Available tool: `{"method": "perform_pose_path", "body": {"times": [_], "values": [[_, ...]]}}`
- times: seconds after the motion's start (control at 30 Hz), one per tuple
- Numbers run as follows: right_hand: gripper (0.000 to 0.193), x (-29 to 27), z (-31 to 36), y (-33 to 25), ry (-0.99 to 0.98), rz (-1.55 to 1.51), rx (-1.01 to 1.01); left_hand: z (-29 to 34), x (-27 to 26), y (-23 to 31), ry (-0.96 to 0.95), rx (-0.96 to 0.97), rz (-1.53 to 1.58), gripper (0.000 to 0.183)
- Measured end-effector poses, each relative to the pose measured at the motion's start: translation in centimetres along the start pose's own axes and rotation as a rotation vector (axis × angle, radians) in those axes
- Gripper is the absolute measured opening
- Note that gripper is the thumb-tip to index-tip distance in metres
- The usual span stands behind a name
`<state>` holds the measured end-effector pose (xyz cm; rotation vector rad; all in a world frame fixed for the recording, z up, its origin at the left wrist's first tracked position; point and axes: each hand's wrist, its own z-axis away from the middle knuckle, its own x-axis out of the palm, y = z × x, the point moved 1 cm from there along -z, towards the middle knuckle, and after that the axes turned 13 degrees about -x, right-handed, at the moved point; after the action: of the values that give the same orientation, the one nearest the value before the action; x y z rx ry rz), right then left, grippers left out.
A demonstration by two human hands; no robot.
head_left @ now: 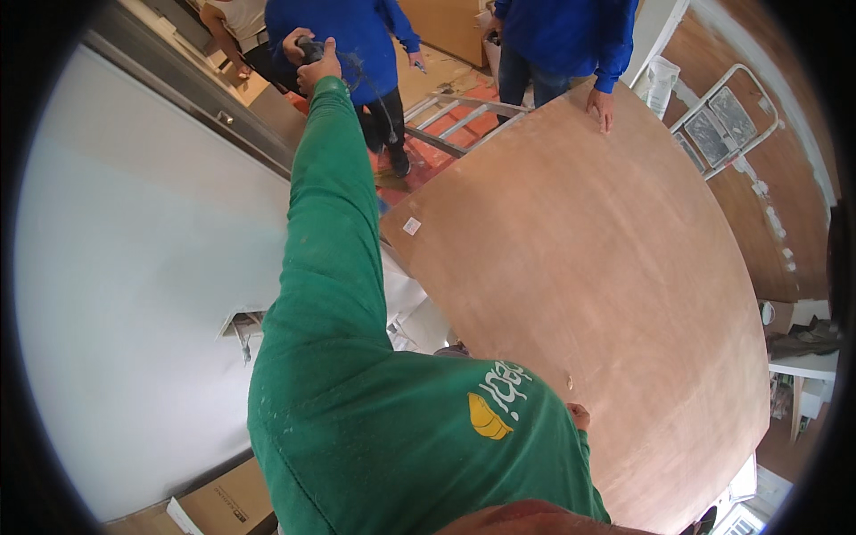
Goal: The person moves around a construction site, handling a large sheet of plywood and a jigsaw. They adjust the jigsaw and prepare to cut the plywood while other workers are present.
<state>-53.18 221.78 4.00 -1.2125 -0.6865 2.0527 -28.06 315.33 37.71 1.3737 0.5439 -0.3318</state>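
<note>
My left arm, in a green sleeve, reaches far ahead. At its end my left hand is closed on a small dark object, whose kind I cannot make out. The hand of a person in blue touches the same object from the other side. A large brown wooden panel fills the middle and right, with a small white sticker near its left corner. My right hand shows only in part, against the panel beside my shirt; its fingers are mostly hidden.
Another person in blue rests a hand on the panel's far edge. An aluminium ladder lies beyond it, and a folding step stool stands to the right. A pale wall with a cut-out hole rises on the left. Cardboard lies lower left.
</note>
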Motion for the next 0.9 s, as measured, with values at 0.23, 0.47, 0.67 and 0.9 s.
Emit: {"method": "perform_pose_path", "body": {"times": [0.23, 0.47, 0.67, 0.9], "values": [[0.030, 1.3, -2.6, -0.3, -0.042, 0.180, -0.067, 1.1, 1.2, -2.3, -0.018, -0.053, -0.193, 0.096], [0.036, 2.1, -5.3, -7.6, -0.018, 0.054, -0.223, 7.5, 2.1, -7.5, -0.051, 0.036, 0.019, 0.058], [0.040, -1.4, -6.6, -23.5, -0.117, -0.291, -0.491, 20.8, -3.8, -14.7, -0.543, 0.295, 0.567, 0.040], [0.060, -6.3, -3.9, -38.5, -0.250, -0.442, -0.987, 39.9, -13.0, -22.5, -0.904, 0.147, 0.366, 0.049]]}}
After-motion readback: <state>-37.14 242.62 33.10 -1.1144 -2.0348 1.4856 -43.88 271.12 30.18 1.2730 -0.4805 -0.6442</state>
